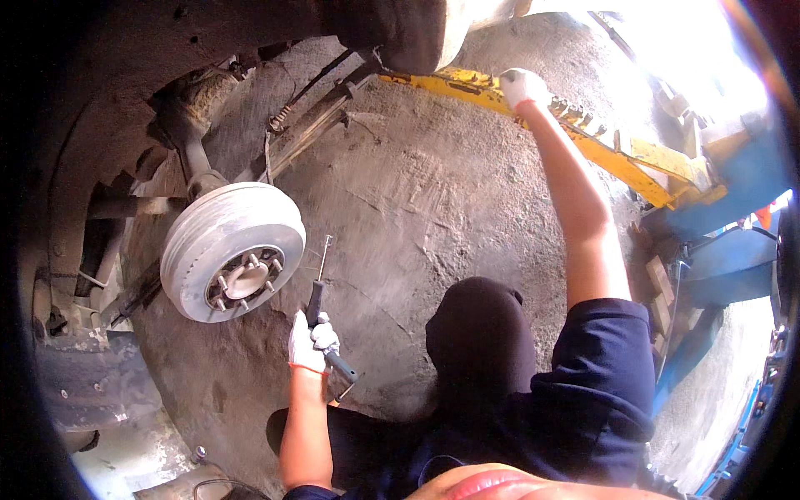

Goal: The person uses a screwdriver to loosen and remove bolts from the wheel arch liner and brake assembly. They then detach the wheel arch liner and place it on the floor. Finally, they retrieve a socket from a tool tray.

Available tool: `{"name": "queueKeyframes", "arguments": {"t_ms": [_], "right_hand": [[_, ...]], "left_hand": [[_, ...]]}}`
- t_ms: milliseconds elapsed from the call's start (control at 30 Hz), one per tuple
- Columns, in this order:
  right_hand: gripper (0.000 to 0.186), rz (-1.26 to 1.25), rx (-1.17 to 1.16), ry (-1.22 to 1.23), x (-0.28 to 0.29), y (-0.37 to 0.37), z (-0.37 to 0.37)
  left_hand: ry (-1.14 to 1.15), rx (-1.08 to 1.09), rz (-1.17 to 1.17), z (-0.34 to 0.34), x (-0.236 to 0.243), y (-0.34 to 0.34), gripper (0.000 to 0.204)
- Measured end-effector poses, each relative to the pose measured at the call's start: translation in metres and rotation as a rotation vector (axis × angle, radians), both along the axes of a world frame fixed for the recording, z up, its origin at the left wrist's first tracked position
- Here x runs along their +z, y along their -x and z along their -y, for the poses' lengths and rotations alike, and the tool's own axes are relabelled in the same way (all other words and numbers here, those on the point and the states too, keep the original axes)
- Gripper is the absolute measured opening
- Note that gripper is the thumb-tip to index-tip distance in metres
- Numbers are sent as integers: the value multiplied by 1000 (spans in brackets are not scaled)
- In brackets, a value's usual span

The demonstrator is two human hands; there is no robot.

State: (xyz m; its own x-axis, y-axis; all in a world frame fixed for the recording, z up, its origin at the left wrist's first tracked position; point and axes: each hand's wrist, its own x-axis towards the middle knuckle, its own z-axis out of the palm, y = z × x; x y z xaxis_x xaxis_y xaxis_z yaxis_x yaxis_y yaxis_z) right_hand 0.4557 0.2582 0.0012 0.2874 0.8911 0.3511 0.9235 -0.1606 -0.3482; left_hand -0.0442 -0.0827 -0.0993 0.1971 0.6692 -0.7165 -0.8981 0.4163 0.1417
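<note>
In my white-gloved left hand (313, 343) are two hand tools. One has a dark handle (315, 302) and a thin metal shaft that ends in a small hook. The other shows a grey-green handle (340, 365) below my fist, its shaft partly hidden. My left hand is closed round them, just right of and below a grey brake drum (237, 217) with several wheel studs round its hub. My right hand (523, 87), also gloved, reaches far forward and grips the top of a yellow lift arm (612, 158), its fingertips partly hidden.
The vehicle's dark underside (108, 75) spans the upper left, with an axle tube and a spring-wrapped cable (280, 118) behind the drum. A blue lift post (708, 242) stands at the right, beside wooden blocks (658, 283). Rough concrete floor (392, 183) lies below.
</note>
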Motion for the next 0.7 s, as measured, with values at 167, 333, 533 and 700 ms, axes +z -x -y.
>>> {"name": "queueKeyframes", "arguments": {"t_ms": [167,333,533,700], "right_hand": [[32,191,-17,159,-8,-30,-27],[31,390,-44,264,-8,-27,-23],[35,257,-69,270,-3,-30,-19],[41,79,-60,-15,12,-35,9]], "left_hand": [[20,1,17,-2,1,-2,63],[77,56,5,0,6,-10,61],[60,41,27,6,-1,-6,61],[33,-29,-64,13,-5,-5,60]]}}
